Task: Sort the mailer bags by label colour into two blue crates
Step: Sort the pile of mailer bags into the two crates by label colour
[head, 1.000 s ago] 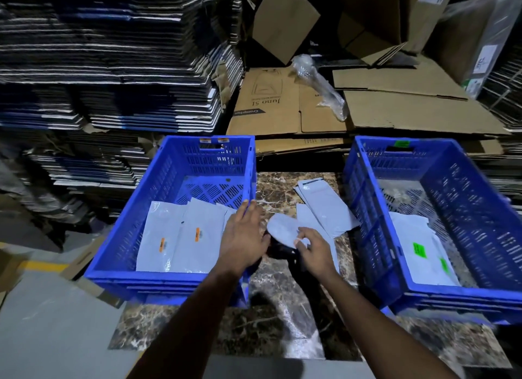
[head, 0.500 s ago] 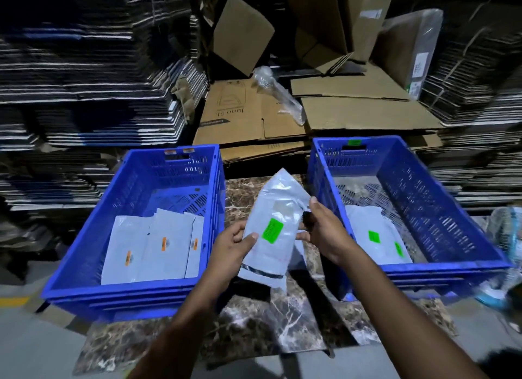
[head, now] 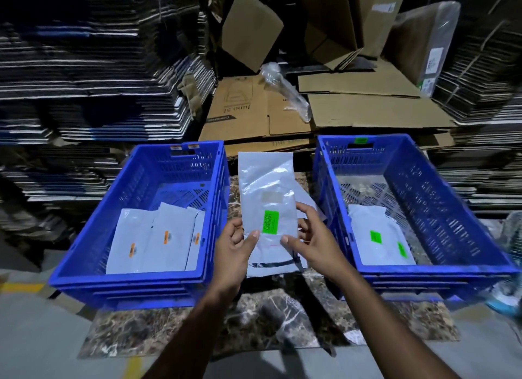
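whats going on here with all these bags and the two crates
A person is sorting mailer bags by label colour. Both hands, left hand and right hand, hold up a green-labelled mailer bag between the crates. The left crate holds bags with orange labels; the right crate holds bags with green labels. More bags lie on the marbled slab under the hands. By its label, the held bag likely goes to the right crate.
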The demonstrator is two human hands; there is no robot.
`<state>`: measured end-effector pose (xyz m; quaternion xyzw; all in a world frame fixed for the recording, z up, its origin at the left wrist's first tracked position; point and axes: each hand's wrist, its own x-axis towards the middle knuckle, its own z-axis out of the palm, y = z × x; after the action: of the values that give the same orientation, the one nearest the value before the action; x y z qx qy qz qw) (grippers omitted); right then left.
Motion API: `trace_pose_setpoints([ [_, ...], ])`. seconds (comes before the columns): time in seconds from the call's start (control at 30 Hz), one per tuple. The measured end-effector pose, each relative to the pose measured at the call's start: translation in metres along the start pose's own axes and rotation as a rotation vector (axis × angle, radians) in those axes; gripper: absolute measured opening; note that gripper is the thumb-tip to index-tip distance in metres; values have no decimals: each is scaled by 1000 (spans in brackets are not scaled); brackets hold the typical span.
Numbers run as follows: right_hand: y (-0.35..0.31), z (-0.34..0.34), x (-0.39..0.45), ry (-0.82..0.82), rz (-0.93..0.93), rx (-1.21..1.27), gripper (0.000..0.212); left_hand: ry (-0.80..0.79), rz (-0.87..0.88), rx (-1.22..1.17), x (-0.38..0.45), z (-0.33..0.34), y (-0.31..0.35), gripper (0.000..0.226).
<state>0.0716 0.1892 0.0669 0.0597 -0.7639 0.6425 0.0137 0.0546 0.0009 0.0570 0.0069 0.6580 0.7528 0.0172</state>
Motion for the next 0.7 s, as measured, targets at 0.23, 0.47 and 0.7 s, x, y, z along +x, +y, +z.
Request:
trace_pose_setpoints([
  [0.23,-6,-78,-7,326,-142,-227,57,-108,65,183,18,52,-16,24],
  [0.47,23,-208,-11,569,171,-453,51,-460,251,797,32,123,-45,46],
  [0.7,58,-228,-9,-199,670,-984,47,-581,289,1091,46,163,-64,61],
])
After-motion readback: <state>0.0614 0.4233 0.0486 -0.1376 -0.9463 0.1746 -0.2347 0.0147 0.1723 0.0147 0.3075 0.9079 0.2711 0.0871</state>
